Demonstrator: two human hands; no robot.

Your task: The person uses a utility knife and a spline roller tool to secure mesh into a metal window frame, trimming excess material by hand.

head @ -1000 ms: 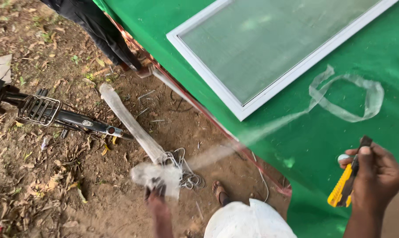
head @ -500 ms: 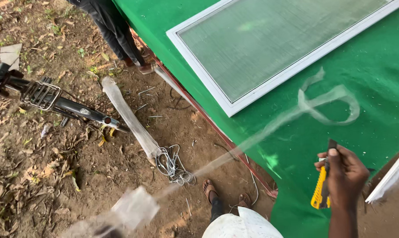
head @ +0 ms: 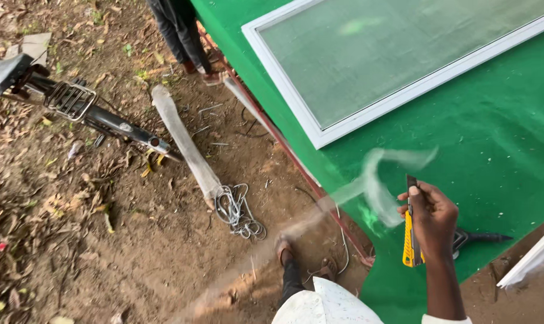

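My right hand (head: 433,217) is closed around a yellow utility knife (head: 410,240), blade pointing up, held over the near edge of the green-covered table (head: 500,156). A loose, translucent strip of grey mesh (head: 377,183) curls in the air just left of the knife. It trails off as a blur down and to the left, toward the ground. My left hand is out of the picture. A white-framed mesh screen (head: 284,93) lies flat on the table beyond the knife.
Someone else's legs (head: 176,30) stand at the table's far corner. On the dirt lie a roll of mesh (head: 185,141), a wire coil (head: 239,210) and a bicycle rack (head: 74,102). My sandalled feet (head: 290,252) stand below; a dark tool (head: 479,237) and a white frame piece (head: 536,258) sit right.
My left hand, which was pulling the mesh strip down-left, has dropped out of view. The strip has come off the table and now flutters. The right hand with the knife has risen slightly.
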